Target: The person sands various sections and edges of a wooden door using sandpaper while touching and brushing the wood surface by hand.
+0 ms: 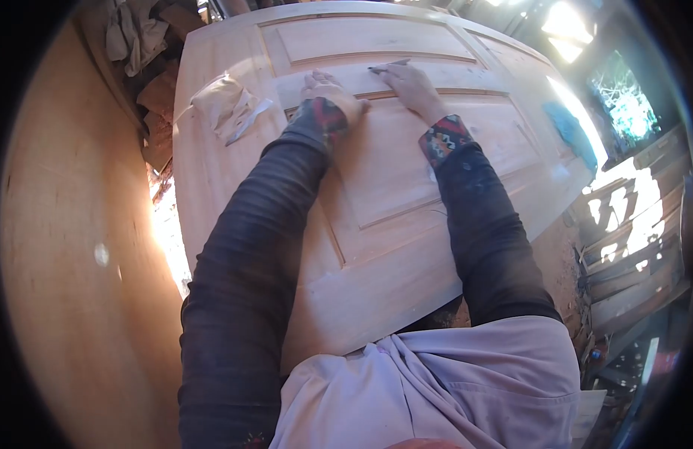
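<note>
We look down at a pale wooden panelled door (406, 176), which lies broad face up in front of us and fills the middle of the view; our lap and sleeves cover part of its near edge, and whatever bears it is hidden beneath. Our left hand (337, 93) rests on the rail between the far and near panels, its fingers (320, 79) lying close together and pointing away from us; we cannot tell whether anything sits under the palm. Our right hand (415, 88) is just beside it, the fingers bent in toward the left around a slim dark piece (389, 65). It is too small for us to name, and we cannot tell whether the fingers pinch it or only touch it.

Near the door's left edge lies a crumpled tan wrap (221, 105), with a thin whitish strip (247, 121) against it, too blurred to identify. A teal cloth (571, 136) hangs at the right edge, washed out by glare. A tall plywood sheet (69, 239) at our left is cut off by the dark lens rim, and the scrap wood (634, 295) at our right is hard to separate into pieces among bright sun patches.
</note>
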`<state>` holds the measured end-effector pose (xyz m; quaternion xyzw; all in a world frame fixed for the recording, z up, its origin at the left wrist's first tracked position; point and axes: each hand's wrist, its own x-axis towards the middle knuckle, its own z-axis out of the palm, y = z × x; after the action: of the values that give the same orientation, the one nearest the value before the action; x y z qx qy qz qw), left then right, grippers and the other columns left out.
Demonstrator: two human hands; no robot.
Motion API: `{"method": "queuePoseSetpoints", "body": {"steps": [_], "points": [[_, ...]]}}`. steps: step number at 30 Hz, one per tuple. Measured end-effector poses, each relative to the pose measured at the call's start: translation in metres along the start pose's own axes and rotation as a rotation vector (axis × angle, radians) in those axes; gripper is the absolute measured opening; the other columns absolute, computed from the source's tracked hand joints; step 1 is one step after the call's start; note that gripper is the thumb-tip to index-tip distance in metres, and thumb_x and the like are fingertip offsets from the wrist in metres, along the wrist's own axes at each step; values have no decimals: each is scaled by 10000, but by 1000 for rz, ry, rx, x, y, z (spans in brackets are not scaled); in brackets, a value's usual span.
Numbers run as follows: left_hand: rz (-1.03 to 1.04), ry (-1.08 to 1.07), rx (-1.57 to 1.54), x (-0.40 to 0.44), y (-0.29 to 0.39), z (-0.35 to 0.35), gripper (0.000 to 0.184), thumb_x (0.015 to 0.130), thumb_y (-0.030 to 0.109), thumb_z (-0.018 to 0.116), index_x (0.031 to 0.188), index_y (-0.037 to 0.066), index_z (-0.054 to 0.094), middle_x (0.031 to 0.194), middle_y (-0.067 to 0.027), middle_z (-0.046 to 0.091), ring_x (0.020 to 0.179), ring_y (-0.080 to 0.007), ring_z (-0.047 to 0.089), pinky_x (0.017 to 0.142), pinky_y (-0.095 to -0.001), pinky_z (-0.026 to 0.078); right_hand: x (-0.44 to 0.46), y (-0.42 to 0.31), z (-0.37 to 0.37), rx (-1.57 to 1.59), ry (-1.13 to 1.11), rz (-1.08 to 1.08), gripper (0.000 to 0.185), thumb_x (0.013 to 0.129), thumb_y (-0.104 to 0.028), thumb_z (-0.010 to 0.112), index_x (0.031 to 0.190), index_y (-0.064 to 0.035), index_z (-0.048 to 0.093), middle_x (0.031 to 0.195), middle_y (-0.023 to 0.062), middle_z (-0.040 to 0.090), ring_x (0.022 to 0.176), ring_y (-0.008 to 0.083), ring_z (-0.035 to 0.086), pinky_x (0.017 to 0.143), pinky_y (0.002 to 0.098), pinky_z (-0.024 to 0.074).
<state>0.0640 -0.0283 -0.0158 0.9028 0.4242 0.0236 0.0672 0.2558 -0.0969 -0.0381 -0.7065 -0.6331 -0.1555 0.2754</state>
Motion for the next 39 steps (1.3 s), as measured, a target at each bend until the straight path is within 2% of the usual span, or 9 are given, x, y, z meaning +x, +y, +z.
{"method": "queuePoseSetpoints", "body": {"steps": [4, 7, 19, 22, 26, 28, 31, 34, 39], "points": [[-338, -159, 65, -12, 0, -37, 1043, 784, 727, 521, 1435, -49, 273, 1502, -224, 264, 1401, -365, 227, 1111, -428, 264, 4, 6, -8, -101, -27, 399, 309, 887, -259, 519, 993, -13, 673, 998, 199, 665, 974, 347, 621, 868, 436, 471], [-341, -94, 118, -15, 0, -33, 1018, 803, 731, 484, 1434, -42, 286, 1502, -224, 271, 1394, -382, 241, 1110, -450, 255, 4, -16, 2, 59, -61, 127, 304, 896, -264, 510, 1005, -35, 677, 997, 196, 666, 964, 346, 627, 849, 445, 477], [82, 72, 70, -1, -6, -3, 914, 844, 694, 446, 1455, 32, 294, 1504, -228, 268, 1407, -376, 229, 1133, -447, 205, 3, -17, -4, 337, -197, 12, 323, 909, -215, 468, 1097, -47, 671, 1044, 211, 653, 991, 353, 619, 892, 432, 460], [207, 68, -16, 5, -32, -13, 913, 817, 701, 488, 1453, 72, 311, 1522, -169, 266, 1419, -322, 224, 1133, -456, 205, -1, 16, 4, -16, 97, 222, 294, 902, -239, 500, 951, -22, 692, 944, 223, 671, 930, 368, 638, 832, 453, 493], [176, 82, 24, 11, -33, -11, 905, 785, 723, 503, 1451, 133, 338, 1526, -132, 276, 1426, -303, 218, 1126, -464, 218, 3, -3, -4, -157, -169, 467, 282, 883, -237, 523, 982, -32, 688, 956, 202, 677, 922, 341, 648, 826, 431, 503], [158, 84, 31, 11, -30, -11, 922, 770, 738, 506, 1447, 133, 348, 1523, -132, 284, 1427, -305, 215, 1123, -466, 220, 2, -22, 6, 148, 3, -257, 291, 885, -247, 522, 975, -24, 686, 936, 192, 682, 893, 344, 657, 795, 438, 512], [177, 85, 1, 11, -35, -11, 937, 751, 754, 516, 1444, 142, 359, 1515, -132, 303, 1424, -303, 227, 1116, -473, 225, 14, -34, 37, 167, -40, -352, 297, 893, -258, 514, 960, -29, 690, 937, 169, 687, 885, 331, 661, 789, 439, 513], [158, 108, -3, 3, -36, -15, 947, 734, 764, 528, 1438, 150, 374, 1492, -135, 346, 1402, -306, 276, 1103, -482, 241, 7, -3, 17, 2, 1, 294, 297, 900, -270, 506, 969, -52, 695, 974, 146, 686, 914, 321, 652, 811, 425, 506], [136, 106, -40, 4, -35, -19, 953, 713, 752, 567, 1413, 128, 403, 1439, -124, 424, 1356, -299, 356, 1088, -484, 263, -3, 8, 3, 27, 22, 224, 293, 915, -286, 486, 975, -94, 699, 957, 157, 683, 902, 349, 646, 813, 432, 505]]}}
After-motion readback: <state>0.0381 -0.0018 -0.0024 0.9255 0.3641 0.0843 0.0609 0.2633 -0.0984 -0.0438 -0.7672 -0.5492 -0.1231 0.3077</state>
